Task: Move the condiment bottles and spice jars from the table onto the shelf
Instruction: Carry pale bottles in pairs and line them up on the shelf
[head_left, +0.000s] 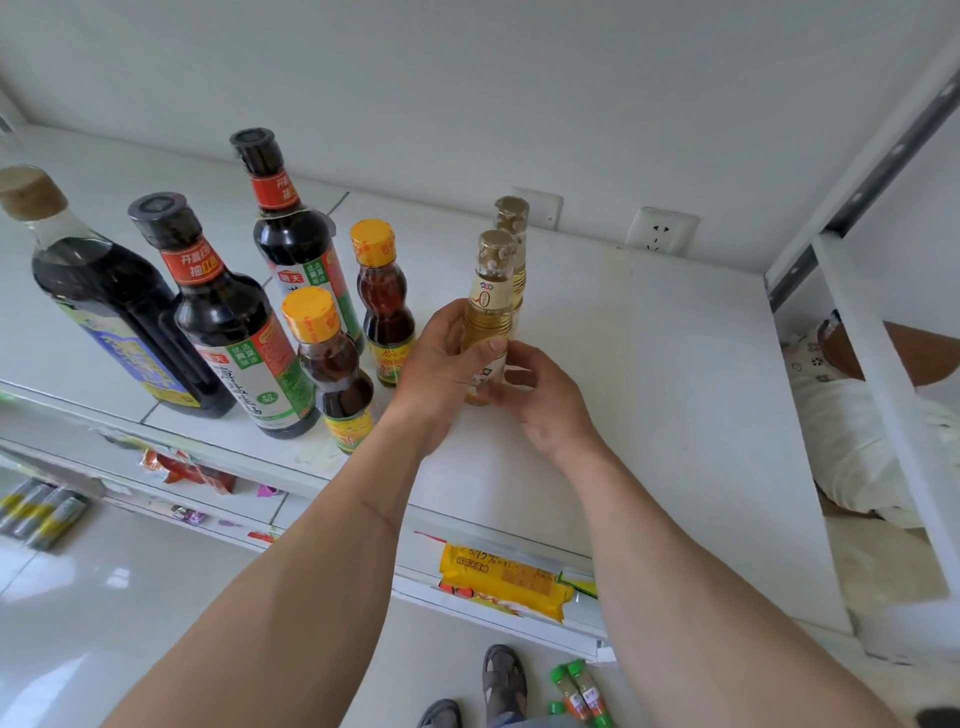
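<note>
Head view shows the white shelf (649, 364) with dark sauce bottles (228, 332) standing at left. Right of them, the left hand (441, 369) and right hand (540, 405) both curl their fingers around a pale yellow bottle (485, 312), upright on the shelf, just before a second one (514, 234).

A slim pale-yellow bottle (485, 317) with a clear cap stands upright on the white shelf (675, 364); its twin (511, 249) is just behind at 1 o'clock; dark sauce bottles (228, 317) stand at 9 o'clock
</note>
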